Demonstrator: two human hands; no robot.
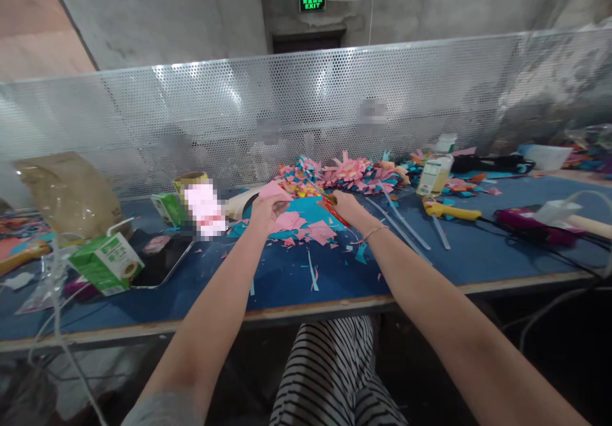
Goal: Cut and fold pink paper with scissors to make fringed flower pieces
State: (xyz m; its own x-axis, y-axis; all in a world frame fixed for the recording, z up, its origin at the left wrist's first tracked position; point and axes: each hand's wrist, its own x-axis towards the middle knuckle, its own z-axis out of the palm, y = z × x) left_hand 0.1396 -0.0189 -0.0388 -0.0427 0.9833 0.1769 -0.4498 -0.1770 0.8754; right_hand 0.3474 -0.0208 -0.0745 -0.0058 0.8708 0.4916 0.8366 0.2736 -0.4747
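My left hand (268, 212) is closed on a piece of pink paper (274, 191), which sticks up above the fingers. To the right, my right hand (345, 208) grips a pair of scissors with orange-red handles (333, 211); the blades point up and to the left, towards the pile behind. Between and below the hands lie a blue sheet (313, 208) and several pink pieces (318, 231), with small scraps scattered around. Just behind sits a heap of pink, blue and yellow paper tufts (351, 172).
A yellow glue gun (452, 211), clear glue sticks (406, 222) and a bottle (434, 174) are on the right. At the left stand a green carton (108, 263), a dark tray (165, 263), a lit phone (204, 208) and a brown bag (71, 193). A perforated metal screen (229, 120) closes the back.
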